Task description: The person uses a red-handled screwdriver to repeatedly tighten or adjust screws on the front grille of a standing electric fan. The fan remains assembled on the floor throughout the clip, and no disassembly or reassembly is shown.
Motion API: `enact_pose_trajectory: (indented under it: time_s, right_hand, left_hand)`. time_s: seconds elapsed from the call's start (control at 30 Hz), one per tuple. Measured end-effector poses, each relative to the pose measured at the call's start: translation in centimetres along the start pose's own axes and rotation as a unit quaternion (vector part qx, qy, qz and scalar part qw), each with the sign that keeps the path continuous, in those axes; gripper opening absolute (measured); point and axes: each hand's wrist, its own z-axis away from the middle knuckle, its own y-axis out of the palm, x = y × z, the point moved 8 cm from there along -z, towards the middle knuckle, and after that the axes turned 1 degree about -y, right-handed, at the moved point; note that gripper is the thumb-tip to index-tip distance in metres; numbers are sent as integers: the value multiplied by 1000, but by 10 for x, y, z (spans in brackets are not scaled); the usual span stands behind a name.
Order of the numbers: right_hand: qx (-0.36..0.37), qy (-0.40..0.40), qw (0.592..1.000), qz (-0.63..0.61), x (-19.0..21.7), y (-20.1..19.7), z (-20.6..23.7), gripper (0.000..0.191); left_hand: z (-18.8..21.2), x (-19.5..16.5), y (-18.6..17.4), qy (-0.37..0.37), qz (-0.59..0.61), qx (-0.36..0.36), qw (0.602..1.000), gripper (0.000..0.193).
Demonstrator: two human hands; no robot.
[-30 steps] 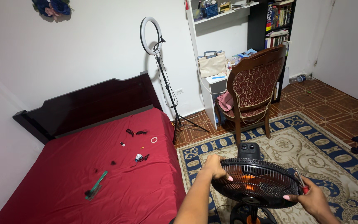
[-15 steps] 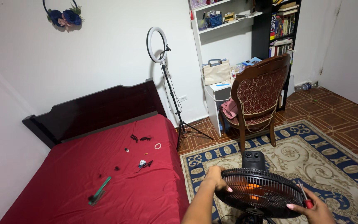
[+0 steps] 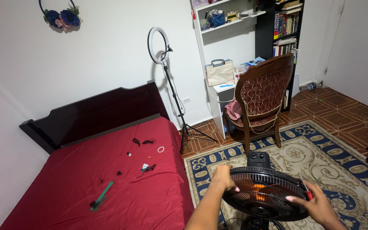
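Bedroom scene, seen from above our own arms: the red bed [image 3: 99, 191] fills the frame from nine to seven o'clock, the patterned rug [image 3: 341, 162] spreads from three to five, and a carved wooden chair [image 3: 263, 100] stands at one o'clock beside a ring light on its tripod [image 3: 169, 81]. At six o'clock we tilt a black pedestal fan [image 3: 263, 198] face-up over the rug. Our left hand [image 3: 224, 176] curls closed over the grille's rim at its ten o'clock edge. Our right hand [image 3: 316, 204] wraps a red-handled screwdriver [image 3: 305, 189] at the rim's three o'clock edge while its fingers also press the grille. We judge that steady opposing grips keep the head from swinging. A green comb [image 3: 102, 196] lies apart on the bed.
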Motion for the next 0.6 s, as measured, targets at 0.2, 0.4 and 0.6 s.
enact_pose_trajectory:
  time_s: [0.2, 0.4, 0.6]
  right_hand:
    - [9, 15, 989, 147, 5, 3, -8, 98]
    - [26, 51, 961, 269, 13, 9, -11, 110]
    - [44, 62, 937, 341, 37, 17, -8, 117]
  left_hand:
    - [-10, -22, 8, 47, -42, 17, 998, 88]
    - [-9, -64, 13, 134, -97, 4, 986, 90]
    - [-9, -92, 23, 190, -90, -16, 977, 84]
